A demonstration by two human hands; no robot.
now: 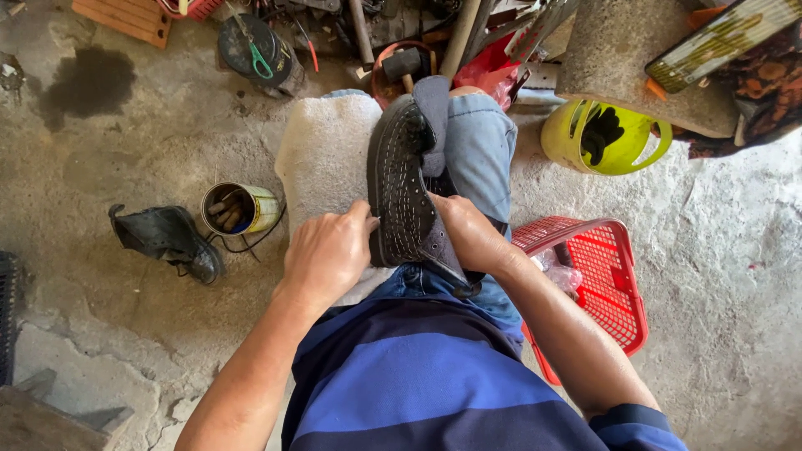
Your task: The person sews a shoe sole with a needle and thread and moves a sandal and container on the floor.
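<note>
Left hand (327, 250): fingers pressed on sole edge of black shoe (404, 188) | Right hand (472, 234): fingers gripping shoe's opposite side | Tin can (242, 209): left of left fingers.

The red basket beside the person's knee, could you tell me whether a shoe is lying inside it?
No, the red basket holds only a clear plastic bag.

both arms reach forward; left hand (327, 250) lies palm-down, right hand (470, 236) curled in a grip.
</note>
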